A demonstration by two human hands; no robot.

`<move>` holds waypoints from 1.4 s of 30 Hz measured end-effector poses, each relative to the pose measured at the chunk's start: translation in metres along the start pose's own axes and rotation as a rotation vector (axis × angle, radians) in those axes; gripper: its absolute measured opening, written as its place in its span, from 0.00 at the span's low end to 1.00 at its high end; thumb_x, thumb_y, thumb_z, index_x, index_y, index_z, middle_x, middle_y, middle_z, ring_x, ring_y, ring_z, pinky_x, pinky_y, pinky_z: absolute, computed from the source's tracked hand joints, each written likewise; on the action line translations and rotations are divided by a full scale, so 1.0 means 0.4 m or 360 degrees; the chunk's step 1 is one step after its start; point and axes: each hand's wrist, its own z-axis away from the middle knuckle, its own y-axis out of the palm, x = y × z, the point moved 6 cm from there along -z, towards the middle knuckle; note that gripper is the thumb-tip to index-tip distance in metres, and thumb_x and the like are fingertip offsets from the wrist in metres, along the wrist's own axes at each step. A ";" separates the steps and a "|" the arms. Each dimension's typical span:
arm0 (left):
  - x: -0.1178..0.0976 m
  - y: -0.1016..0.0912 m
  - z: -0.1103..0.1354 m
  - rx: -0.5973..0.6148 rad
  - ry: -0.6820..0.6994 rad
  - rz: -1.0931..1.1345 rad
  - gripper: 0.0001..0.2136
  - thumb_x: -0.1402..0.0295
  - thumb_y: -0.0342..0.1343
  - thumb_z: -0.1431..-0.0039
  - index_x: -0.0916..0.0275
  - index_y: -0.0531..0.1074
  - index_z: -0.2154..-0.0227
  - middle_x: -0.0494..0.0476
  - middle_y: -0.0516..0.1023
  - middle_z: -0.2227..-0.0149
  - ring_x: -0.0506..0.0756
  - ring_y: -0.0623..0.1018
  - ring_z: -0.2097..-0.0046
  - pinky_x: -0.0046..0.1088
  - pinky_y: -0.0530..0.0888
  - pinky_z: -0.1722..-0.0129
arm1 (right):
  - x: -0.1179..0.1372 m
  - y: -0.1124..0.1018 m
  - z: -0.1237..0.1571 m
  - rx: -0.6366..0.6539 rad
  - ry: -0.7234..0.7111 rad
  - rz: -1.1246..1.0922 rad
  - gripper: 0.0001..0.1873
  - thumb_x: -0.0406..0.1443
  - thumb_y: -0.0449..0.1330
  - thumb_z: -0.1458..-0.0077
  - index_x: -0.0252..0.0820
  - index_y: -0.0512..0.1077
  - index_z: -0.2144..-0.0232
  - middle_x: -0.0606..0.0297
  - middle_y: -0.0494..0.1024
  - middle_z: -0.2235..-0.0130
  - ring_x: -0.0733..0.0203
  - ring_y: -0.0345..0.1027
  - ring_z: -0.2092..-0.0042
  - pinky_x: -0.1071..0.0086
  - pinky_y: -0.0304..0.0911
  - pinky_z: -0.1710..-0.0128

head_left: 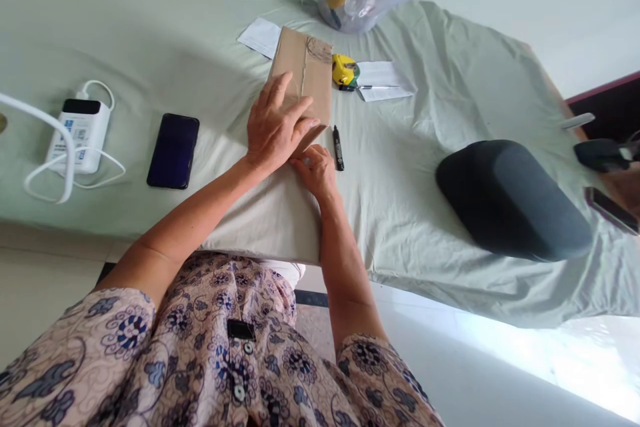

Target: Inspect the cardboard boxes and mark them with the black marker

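A brown cardboard box (317, 83) lies on the cloth-covered table, with a seam along its top and dark scribbles at its far end. My left hand (274, 125) rests across the box's top and left side, its fingers spread apart. At the near end, my right hand (318, 172) has its fingers bent in against the lower edge of the box; the fingertips are partly hidden. Just right of the box, a black marker (339, 148) lies on the cloth. Beyond it are a yellow and green tape measure (345, 70) and a pen (377, 87) on a folded paper (387, 73).
A clear plastic basket (350, 10) full of items stands at the back. Another paper (260, 37) lies left of the box. To the left are a dark phone (173, 150) and a white power bank (83, 137) with cables. A black rounded case (513, 200) sits right.
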 end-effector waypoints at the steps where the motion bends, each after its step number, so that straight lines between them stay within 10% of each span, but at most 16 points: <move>1: 0.010 -0.015 0.002 0.0000 0.0011 -0.0007 0.20 0.49 0.49 0.29 0.51 0.73 0.43 0.60 0.65 0.30 0.69 0.63 0.29 0.57 0.64 0.30 | 0.000 -0.001 -0.001 -0.0006 0.0001 0.0002 0.06 0.41 0.62 0.42 0.47 0.75 0.67 0.59 0.80 0.58 0.51 0.70 0.54 0.55 0.66 0.50; 11: 0.098 -0.104 0.058 0.0145 -0.0095 0.0218 0.30 0.45 0.32 0.26 0.51 0.70 0.37 0.61 0.71 0.34 0.61 0.70 0.31 0.46 0.68 0.31 | -0.002 -0.011 -0.001 -0.0035 -0.0036 0.0018 0.06 0.41 0.59 0.42 0.48 0.71 0.70 0.61 0.79 0.61 0.53 0.68 0.57 0.57 0.64 0.53; 22: 0.031 -0.102 0.091 0.0265 0.0175 0.0196 0.31 0.48 0.30 0.27 0.52 0.63 0.32 0.59 0.70 0.32 0.64 0.61 0.26 0.52 0.58 0.27 | -0.073 -0.053 -0.006 -0.0477 0.0408 -0.0372 0.09 0.44 0.56 0.44 0.47 0.66 0.71 0.69 0.72 0.72 0.61 0.66 0.68 0.63 0.66 0.61; 28: -0.040 -0.062 0.110 0.0363 0.0468 0.0258 0.26 0.59 0.31 0.26 0.50 0.59 0.31 0.54 0.69 0.31 0.59 0.65 0.28 0.46 0.63 0.29 | -0.078 -0.044 -0.011 -0.0507 0.0402 -0.0490 0.16 0.44 0.54 0.41 0.45 0.73 0.55 0.59 0.82 0.55 0.54 0.75 0.53 0.54 0.70 0.48; 42: -0.077 -0.026 0.094 0.0384 0.0433 0.0425 0.25 0.67 0.37 0.26 0.55 0.56 0.29 0.55 0.66 0.29 0.58 0.63 0.27 0.46 0.63 0.26 | 0.025 -0.075 -0.002 -0.0656 0.0021 -0.0527 0.35 0.55 0.32 0.30 0.50 0.51 0.30 0.51 0.70 0.38 0.51 0.74 0.42 0.52 0.74 0.47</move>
